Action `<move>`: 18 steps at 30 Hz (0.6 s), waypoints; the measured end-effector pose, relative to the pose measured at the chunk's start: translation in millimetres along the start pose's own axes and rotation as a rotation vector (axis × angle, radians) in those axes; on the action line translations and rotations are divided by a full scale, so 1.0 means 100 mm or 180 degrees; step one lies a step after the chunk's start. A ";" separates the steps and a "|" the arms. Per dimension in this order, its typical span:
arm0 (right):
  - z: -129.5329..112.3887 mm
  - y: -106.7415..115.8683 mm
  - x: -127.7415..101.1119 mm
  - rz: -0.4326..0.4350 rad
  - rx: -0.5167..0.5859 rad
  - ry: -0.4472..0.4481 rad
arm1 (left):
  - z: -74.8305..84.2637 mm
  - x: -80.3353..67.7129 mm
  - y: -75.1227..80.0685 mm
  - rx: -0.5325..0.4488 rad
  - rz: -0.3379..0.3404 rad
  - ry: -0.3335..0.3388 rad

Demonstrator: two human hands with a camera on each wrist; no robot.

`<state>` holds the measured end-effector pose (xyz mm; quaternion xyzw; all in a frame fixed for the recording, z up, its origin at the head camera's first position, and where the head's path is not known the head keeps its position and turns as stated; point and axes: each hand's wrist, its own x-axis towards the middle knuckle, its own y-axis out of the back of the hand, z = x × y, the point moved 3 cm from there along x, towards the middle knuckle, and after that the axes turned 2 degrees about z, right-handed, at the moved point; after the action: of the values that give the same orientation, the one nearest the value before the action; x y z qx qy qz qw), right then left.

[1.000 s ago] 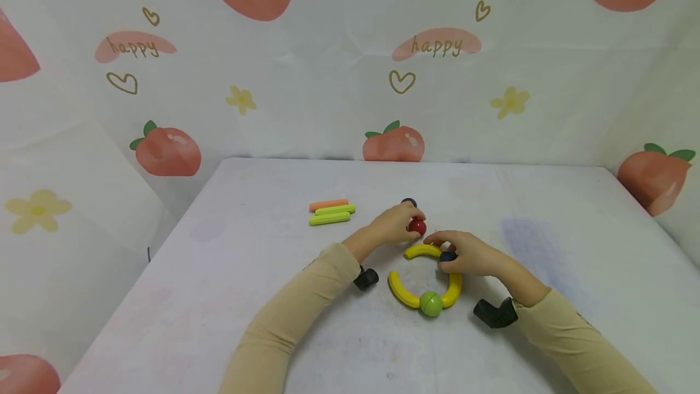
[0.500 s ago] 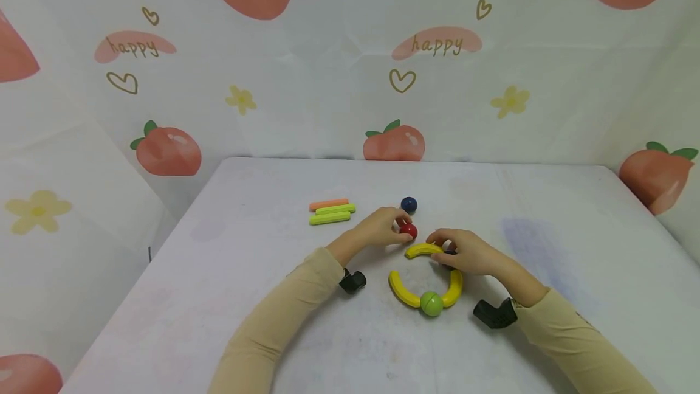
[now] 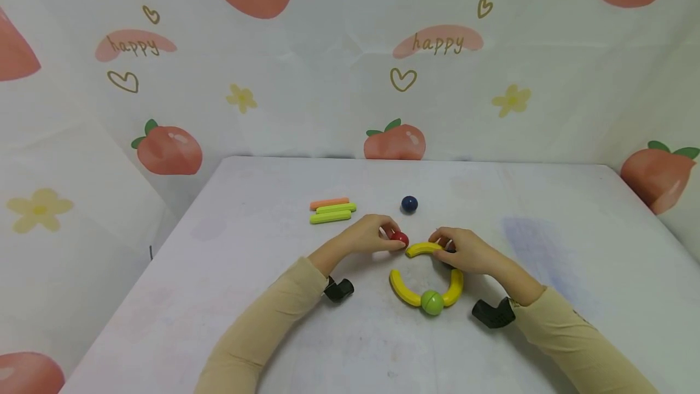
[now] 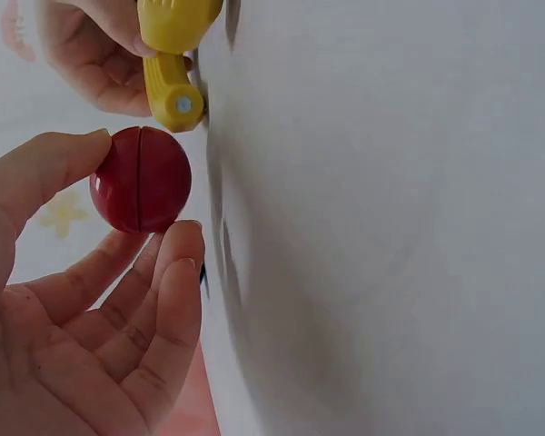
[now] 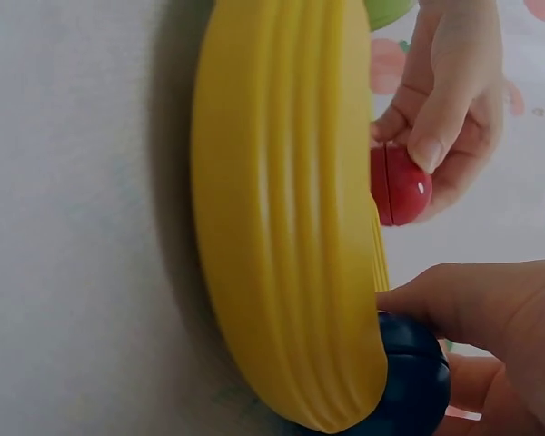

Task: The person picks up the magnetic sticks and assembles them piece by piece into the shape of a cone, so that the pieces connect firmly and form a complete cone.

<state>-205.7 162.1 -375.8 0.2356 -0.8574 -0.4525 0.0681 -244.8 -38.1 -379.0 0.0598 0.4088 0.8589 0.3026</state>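
My left hand [image 3: 372, 233] pinches a red ball [image 4: 141, 180] with a seam around it, thumb on one side and fingertips on the other. The ball is close to the left end of a yellow curved, banana-like piece [image 3: 422, 248]. My right hand [image 3: 469, 252] grips a dark blue ball [image 5: 412, 377], mostly hidden by the hand in the head view. That ball sits between the upper yellow piece and a right-hand yellow piece [image 3: 454, 288]. A third yellow piece [image 3: 403, 289] and a green ball [image 3: 432, 303] make up the rest of the ring.
Another dark blue ball [image 3: 409, 203] lies behind the ring. Farther left are an orange stick [image 3: 329, 203] and two yellow-green sticks [image 3: 330, 217], side by side. A printed cloth [image 3: 317, 78] hangs behind the white table [image 3: 164, 321].
My left hand has moved left and toward me with the red ball, bringing it beside the upper yellow piece's left end. The far blue ball is uncovered. My right hand stays nearly in place.
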 end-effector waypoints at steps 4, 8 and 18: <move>-0.01 0.00 0.00 0.0019 0.0013 -0.0026 | -0.01 -0.06 0.00 -0.0052 -0.0046 0.0090; -0.02 0.00 0.00 0.0038 0.0011 -0.0017 | -0.01 -0.11 0.00 -0.0072 -0.0075 0.0161; -0.01 -0.01 -0.01 0.0110 -0.0008 0.0080 | -0.02 -0.19 -0.03 -0.0095 -0.0249 0.0348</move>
<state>-204.6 161.2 -376.0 0.2264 -0.8598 -0.4493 0.0870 -228.8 -48.4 -380.0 -0.0078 0.4138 0.8544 0.3140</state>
